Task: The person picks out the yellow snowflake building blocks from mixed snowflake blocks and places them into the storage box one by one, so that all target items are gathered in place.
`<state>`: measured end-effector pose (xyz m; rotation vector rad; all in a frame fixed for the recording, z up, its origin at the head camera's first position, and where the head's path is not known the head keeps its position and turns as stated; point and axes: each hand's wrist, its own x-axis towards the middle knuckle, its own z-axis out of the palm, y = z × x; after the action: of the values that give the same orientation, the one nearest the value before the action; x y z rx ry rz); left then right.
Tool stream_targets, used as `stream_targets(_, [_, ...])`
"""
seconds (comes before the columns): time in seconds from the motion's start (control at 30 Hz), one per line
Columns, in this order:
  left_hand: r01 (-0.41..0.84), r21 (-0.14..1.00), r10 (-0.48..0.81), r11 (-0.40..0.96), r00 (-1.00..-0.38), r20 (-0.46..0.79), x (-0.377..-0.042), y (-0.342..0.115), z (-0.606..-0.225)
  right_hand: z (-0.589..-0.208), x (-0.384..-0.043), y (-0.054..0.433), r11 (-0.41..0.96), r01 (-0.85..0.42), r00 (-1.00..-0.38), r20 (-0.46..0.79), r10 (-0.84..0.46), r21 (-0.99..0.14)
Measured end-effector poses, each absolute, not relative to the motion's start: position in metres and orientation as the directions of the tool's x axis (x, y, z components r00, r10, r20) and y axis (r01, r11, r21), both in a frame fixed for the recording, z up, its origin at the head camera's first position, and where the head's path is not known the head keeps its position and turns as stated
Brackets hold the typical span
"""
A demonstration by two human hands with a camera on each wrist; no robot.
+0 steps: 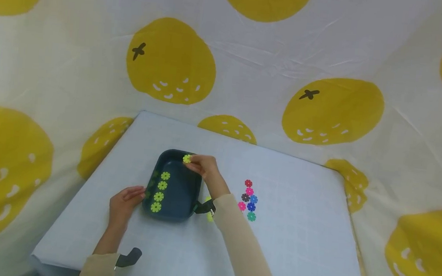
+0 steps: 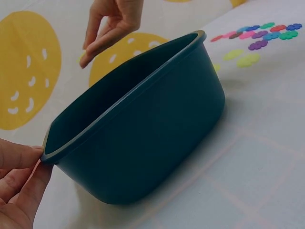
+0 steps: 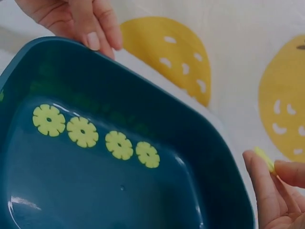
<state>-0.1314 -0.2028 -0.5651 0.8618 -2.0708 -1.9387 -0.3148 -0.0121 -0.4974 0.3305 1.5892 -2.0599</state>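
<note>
A dark teal rectangular basin stands on the table. In a row along the left side of its floor lie several yellow-green notched discs, flat and apart. My left hand pinches the basin's left rim, thumb and fingertips on either side of it in the left wrist view. Over the far end of the basin, my right hand holds one more yellow-green notched disc between thumb and fingers. The right wrist view shows this disc nearly edge-on.
Right of the basin, loose notched discs in red, pink, blue, green and dark tones lie on the white-covered table. Yellow-green discs lie nearer the basin, partly hidden by the right forearm in the head view. A fruit-patterned curtain hangs behind.
</note>
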Motion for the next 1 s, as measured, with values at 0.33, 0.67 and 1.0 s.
stream_targets(0.33, [-0.304, 0.953, -0.512, -0.018, -0.815, -0.27, -0.13, -0.204, -0.565, -0.509, -0.311, -0.032, -0.14, 0.532, -0.84, -0.5, -0.21, -0.835])
stream_targets(0.67, [-0.306, 0.952, -0.502, -0.026, -0.819, -0.277, -0.129, -0.204, -0.566, -0.525, -0.305, -0.055, -0.118, 0.533, -0.844, -0.516, -0.147, -0.838])
stream_targets(1.0, [-0.284, 0.959, -0.487, 0.003, -0.838, -0.247, -0.128, -0.204, -0.57, -0.544, -0.305, -0.065, -0.083, 0.537, -0.843, -0.53, -0.091, -0.839])
